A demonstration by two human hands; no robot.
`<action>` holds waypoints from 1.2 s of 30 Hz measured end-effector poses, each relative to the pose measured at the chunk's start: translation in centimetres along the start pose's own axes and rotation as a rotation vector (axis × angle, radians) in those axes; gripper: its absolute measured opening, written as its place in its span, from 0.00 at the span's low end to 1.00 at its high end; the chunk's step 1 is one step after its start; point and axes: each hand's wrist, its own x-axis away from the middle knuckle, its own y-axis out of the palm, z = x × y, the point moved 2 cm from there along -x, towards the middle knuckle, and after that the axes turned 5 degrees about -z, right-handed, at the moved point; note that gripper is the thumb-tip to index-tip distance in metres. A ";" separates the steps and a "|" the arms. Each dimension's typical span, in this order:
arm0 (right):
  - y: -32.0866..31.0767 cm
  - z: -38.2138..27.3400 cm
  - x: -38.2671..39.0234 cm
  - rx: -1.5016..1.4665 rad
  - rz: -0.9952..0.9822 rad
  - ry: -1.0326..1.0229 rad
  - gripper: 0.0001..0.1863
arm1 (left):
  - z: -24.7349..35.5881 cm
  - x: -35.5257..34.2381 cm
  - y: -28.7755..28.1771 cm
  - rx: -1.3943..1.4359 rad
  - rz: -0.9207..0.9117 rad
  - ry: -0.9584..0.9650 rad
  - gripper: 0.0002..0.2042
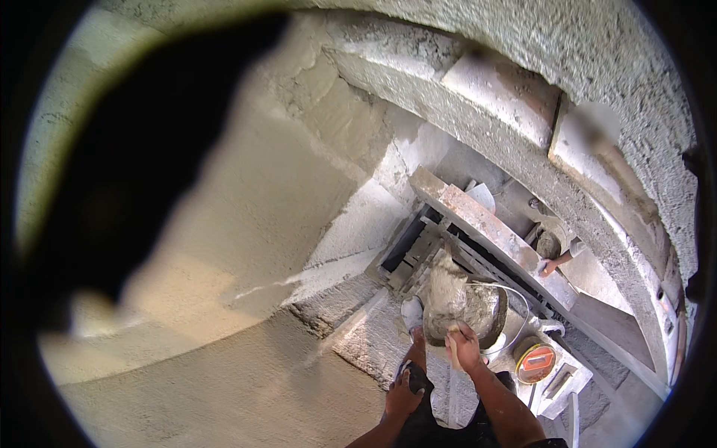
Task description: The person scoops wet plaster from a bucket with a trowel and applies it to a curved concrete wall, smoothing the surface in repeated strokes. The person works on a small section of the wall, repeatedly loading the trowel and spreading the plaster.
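Mortar (464, 302) is sitting heaped in a round pan (499, 328) below the rusty metal beam (489, 231), and it looks wet, heavy and sloppy, best lifted by the pan's stiff rim rather than the soft mass. The right hand (464, 347) is closing around a pale handle at the pan's near rim. The left hand (403, 394) is resting curled near the person's knee, below the pan, holding nothing visible. An orange-lidded tin (535, 360) is standing just beside the pan.

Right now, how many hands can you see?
3. The left hand rests near the person's knee, the right hand reaches into the mortar pan, and a co-worker's hand grips the plank. More may be hidden.
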 end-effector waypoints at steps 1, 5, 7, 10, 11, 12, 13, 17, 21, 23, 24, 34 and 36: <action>2.6 -3.1 -0.3 -0.054 -0.028 -0.062 0.09 | -0.5 0.2 -0.4 0.041 -0.001 -0.019 0.43; 12.9 -14.4 -1.6 -0.267 -0.020 -0.196 0.15 | -3.3 1.7 -2.5 0.311 0.042 -0.023 0.38; 17.5 -18.9 -2.5 -0.385 -0.069 -0.399 0.16 | -5.6 3.2 -3.7 0.387 0.005 -0.081 0.34; 24.0 -23.9 -4.9 -0.537 -0.006 -0.643 0.14 | -9.8 6.0 -4.8 0.479 0.000 -0.182 0.30; 26.2 -25.3 -5.9 -0.540 0.038 -0.709 0.11 | -11.3 6.7 -4.9 0.499 0.005 -0.214 0.29; 28.5 -27.0 -7.6 -0.566 0.063 -0.771 0.11 | -12.9 7.4 -4.9 0.513 0.023 -0.234 0.28; 30.8 -28.5 -9.2 -0.607 0.138 -0.784 0.13 | -14.5 8.4 -4.7 0.522 0.059 -0.246 0.27; 38.6 -34.0 -13.7 0.028 0.572 -0.819 0.24 | -19.2 10.1 -3.2 0.533 0.182 -0.222 0.26; 42.1 -34.0 -10.9 0.257 0.308 -1.072 0.23 | -19.7 10.8 -2.4 0.551 0.113 -0.255 0.25; 41.5 -32.3 -9.6 -0.086 0.048 -0.825 0.25 | -18.4 10.4 -2.8 0.621 0.028 -0.304 0.25; 41.0 -31.7 -9.3 -0.254 -0.093 -0.752 0.26 | -17.5 10.0 -3.2 0.600 -0.011 -0.331 0.25; 34.4 -29.2 -20.7 -0.640 -0.300 -0.037 0.26 | -16.3 7.9 -7.6 0.647 0.024 -0.150 0.25; 35.0 -29.1 -22.3 -0.673 -0.451 -0.040 0.24 | -18.1 7.9 -6.7 0.608 0.031 -0.185 0.24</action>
